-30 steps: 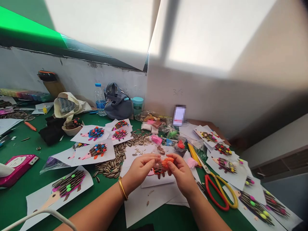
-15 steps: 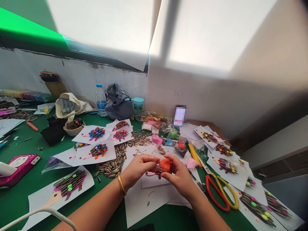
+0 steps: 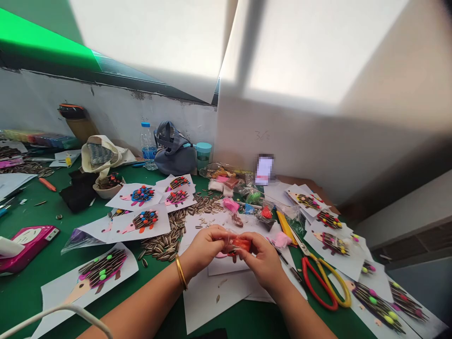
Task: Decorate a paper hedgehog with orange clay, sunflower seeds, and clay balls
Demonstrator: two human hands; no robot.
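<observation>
Both hands hold a small clear packet of orange-red clay [image 3: 242, 244] over white paper [image 3: 226, 296]. My left hand [image 3: 208, 247], with a gold bangle at the wrist, pinches the packet's left side. On its right side, the fingers and thumb of my right hand [image 3: 259, 259] are closed round the clay. Beneath the packet, a partly hidden pink and brown piece lies on the sheet. Sunflower seeds [image 3: 164, 242] are heaped left of the hands. Pink clay [image 3: 281, 239] sits to the right, near a yellow cutter [image 3: 286, 228].
Red-and-yellow-handled scissors [image 3: 319, 282] and hedgehog pictures [image 3: 332, 242] lie at the right. More hedgehog pictures [image 3: 102, 275] are at the left, beside a magenta device [image 3: 28, 247]. A bottle [image 3: 148, 148], a grey bag [image 3: 174, 157] and a phone [image 3: 264, 169] stand at the back.
The fingers of my right hand have come further over the orange clay, which now looks flatter and is more covered. Both hands remain at the packet.
</observation>
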